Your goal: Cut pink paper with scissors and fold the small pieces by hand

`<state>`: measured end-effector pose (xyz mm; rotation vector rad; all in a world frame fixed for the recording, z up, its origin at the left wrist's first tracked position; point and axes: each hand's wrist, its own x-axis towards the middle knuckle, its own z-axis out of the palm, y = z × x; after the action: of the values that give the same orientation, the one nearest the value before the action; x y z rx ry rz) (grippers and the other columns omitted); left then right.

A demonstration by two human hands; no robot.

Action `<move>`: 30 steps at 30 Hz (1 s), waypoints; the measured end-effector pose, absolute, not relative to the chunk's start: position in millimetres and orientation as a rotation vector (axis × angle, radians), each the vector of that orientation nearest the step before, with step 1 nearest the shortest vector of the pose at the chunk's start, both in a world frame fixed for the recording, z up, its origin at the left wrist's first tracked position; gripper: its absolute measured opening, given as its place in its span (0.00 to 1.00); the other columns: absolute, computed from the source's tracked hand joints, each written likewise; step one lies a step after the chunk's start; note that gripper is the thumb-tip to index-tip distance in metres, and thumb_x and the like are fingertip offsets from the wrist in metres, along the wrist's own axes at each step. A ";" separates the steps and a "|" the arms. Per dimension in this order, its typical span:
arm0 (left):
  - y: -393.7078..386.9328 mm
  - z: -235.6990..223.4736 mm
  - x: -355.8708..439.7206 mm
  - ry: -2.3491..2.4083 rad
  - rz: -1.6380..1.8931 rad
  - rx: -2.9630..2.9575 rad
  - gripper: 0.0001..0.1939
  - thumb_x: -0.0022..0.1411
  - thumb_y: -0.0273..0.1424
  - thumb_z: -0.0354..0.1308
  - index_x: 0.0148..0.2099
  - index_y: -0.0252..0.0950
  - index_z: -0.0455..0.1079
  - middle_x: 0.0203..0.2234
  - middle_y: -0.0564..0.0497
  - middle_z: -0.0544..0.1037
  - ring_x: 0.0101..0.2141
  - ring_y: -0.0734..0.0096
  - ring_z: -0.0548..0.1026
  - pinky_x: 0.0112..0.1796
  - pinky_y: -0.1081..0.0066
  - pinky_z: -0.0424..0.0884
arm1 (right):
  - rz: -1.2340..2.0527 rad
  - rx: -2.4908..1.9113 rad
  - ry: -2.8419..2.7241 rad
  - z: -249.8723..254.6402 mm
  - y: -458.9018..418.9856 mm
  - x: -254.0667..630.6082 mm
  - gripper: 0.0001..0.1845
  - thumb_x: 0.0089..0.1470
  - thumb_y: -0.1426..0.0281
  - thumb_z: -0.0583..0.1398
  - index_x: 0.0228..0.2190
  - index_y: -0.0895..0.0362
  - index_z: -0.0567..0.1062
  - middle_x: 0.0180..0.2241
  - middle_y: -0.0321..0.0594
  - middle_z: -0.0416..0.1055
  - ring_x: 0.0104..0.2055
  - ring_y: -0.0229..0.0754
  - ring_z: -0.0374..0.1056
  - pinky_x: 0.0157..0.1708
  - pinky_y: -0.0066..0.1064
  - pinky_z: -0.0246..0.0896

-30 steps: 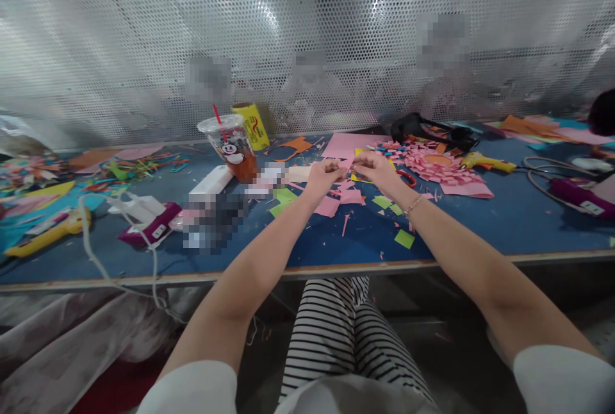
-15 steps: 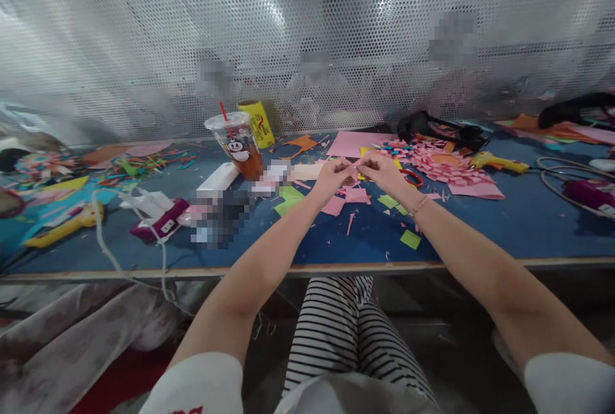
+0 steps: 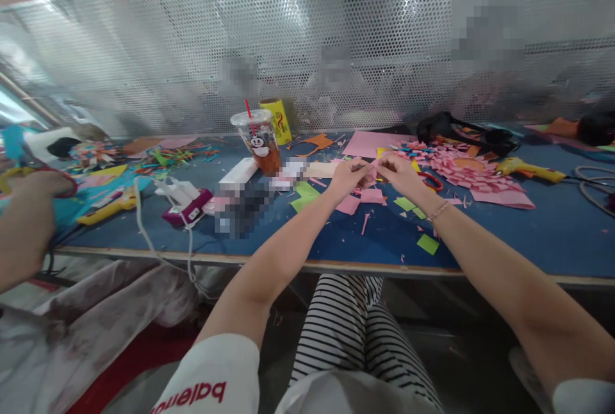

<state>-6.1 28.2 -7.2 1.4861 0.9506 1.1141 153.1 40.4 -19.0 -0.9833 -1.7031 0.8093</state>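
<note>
My left hand (image 3: 346, 177) and my right hand (image 3: 398, 172) meet above the blue table (image 3: 528, 234), fingers pinched together. Between the fingertips they hold a small pink paper strip (image 3: 373, 164). Under the hands lie pink paper scraps (image 3: 372, 195) and green paper squares (image 3: 404, 204). A pile of folded pink paper pieces (image 3: 461, 173) lies just right of my right hand, and red-handled scissors (image 3: 431, 179) lie beside that hand.
A plastic cup with a red straw (image 3: 258, 142), a yellow can (image 3: 279, 120), a yellow glue gun (image 3: 528, 170) and a purple-and-white glue gun with cable (image 3: 185, 204) sit on the table. A perforated metal screen (image 3: 307, 42) backs it. Another person's hand with scissors (image 3: 29, 209) is at left.
The view has swung left, bringing a neighbour's hand with scissors into sight. My two hands stay pinched together on the pink strip over the same spot.
</note>
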 end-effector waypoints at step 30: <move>40.7 -18.6 -7.3 0.848 1.312 1.507 0.12 0.46 0.33 0.64 0.29 0.32 0.65 0.20 0.55 0.71 0.22 0.81 0.70 0.30 0.73 0.69 | 0.969 -0.858 -1.584 -22.1 42.8 150.6 0.14 0.39 0.70 0.64 0.32 0.57 0.70 0.28 0.38 0.72 0.28 0.38 0.69 0.29 0.31 0.67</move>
<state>-7.3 40.7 -18.6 1.5068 0.8483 1.3117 150.6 42.8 -22.1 -0.8580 -1.5835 0.9692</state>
